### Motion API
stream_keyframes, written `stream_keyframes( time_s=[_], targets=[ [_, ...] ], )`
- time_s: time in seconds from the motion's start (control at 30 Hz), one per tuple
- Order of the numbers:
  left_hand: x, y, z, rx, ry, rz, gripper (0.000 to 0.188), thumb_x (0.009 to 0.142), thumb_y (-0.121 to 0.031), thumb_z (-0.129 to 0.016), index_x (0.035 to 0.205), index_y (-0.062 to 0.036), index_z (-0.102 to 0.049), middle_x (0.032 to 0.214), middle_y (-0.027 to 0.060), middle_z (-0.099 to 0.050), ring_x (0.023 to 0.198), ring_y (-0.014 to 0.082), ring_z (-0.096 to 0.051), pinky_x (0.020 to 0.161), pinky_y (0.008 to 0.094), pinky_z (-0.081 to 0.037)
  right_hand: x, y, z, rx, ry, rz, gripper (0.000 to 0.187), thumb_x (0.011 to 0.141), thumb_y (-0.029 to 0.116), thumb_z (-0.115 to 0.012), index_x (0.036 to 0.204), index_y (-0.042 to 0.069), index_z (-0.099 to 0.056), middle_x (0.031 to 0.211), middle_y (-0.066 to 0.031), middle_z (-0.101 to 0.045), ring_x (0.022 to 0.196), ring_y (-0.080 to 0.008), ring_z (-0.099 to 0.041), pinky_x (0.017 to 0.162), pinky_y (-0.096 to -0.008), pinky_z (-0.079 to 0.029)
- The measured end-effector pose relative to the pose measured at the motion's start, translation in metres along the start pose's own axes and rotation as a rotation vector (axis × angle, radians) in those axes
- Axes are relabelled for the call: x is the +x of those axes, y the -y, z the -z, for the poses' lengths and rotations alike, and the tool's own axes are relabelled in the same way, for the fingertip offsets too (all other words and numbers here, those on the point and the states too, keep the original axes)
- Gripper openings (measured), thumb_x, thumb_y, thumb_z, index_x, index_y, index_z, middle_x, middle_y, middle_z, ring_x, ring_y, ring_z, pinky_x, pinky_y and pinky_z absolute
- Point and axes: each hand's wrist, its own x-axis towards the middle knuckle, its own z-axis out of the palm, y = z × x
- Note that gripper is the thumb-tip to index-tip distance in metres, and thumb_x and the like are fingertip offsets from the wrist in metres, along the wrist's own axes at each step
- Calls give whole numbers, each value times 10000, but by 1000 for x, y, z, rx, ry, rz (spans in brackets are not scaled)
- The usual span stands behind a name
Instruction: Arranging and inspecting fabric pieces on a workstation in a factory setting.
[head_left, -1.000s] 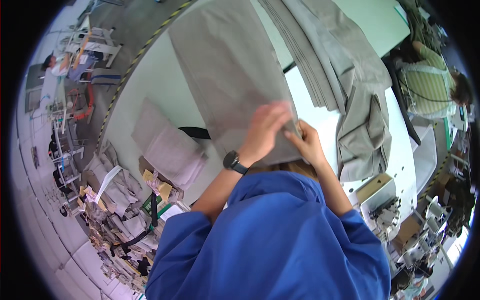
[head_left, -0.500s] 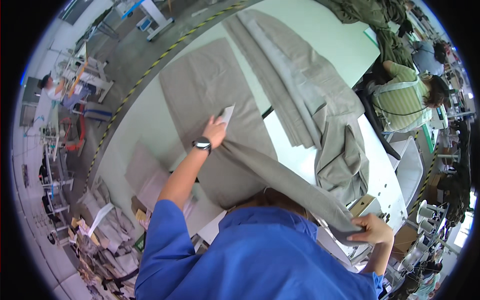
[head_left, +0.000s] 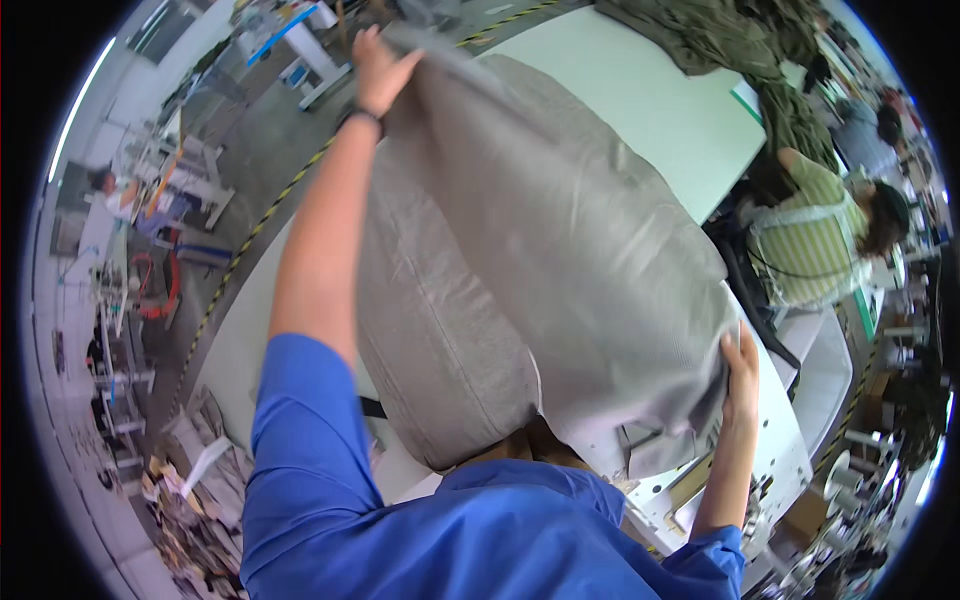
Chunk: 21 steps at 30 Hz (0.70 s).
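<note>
A wide grey-brown fabric panel [head_left: 590, 260] is held up at an angle over the table, slightly blurred and billowing. At its far left corner, my left hand [head_left: 383, 72], with a dark band at the wrist, grips the edge; part of the grip is hidden. My right hand [head_left: 741, 370] pinches the panel's right side close to the table's right edge, thumb towards me. Underneath lies another grey-brown piece with a long seam [head_left: 440, 310], its near end reaching my lap. The raised panel covers most of the middle of the table.
The pale table [head_left: 570, 40] has dark green garments [head_left: 700, 35] heaped at its far right. A co-worker in a striped top [head_left: 810, 240] sits beyond the right edge, near a white bin [head_left: 825, 375]. Fabric scraps [head_left: 205, 470] are piled at lower left. Thread spools [head_left: 845, 475] stand at lower right.
My left hand has swung far forward and left, spreading the bunched fabric into an open panel. My right hand has risen away from my body with its edge. The white slip by my left hand is out of sight.
</note>
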Motion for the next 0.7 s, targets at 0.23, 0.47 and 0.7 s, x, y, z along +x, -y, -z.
stream_keyframes(
  time_s=[0.23,0.47,0.7],
  targets=[
    [-267,-128,-67,-208,522,346,699,785,-232,-593,1305,88,-252,1374,329,-154,1265,447,-225,1036,466,-246,238,-43,-37,-103,261,19,229,849,182,-587,1012,23,-586,890,-4,-634,748,-94,-569,688,-210,-428],
    [-538,-137,130,148,793,601,663,752,-246,-652,1263,21,-327,1341,270,-259,1239,413,-271,1024,472,-247,296,-139,12,-1074,-69,392,205,825,171,-613,953,13,-587,782,-68,-625,720,-112,-572,646,-256,-445],
    [-612,-54,205,356,299,1045,673,716,-283,-688,1212,49,-377,1238,290,-385,1158,416,-371,975,432,-312,85,-217,-130,-749,445,151,285,863,261,-564,1087,86,-558,913,-76,-639,892,-192,-600,778,-325,-463]
  ],
)
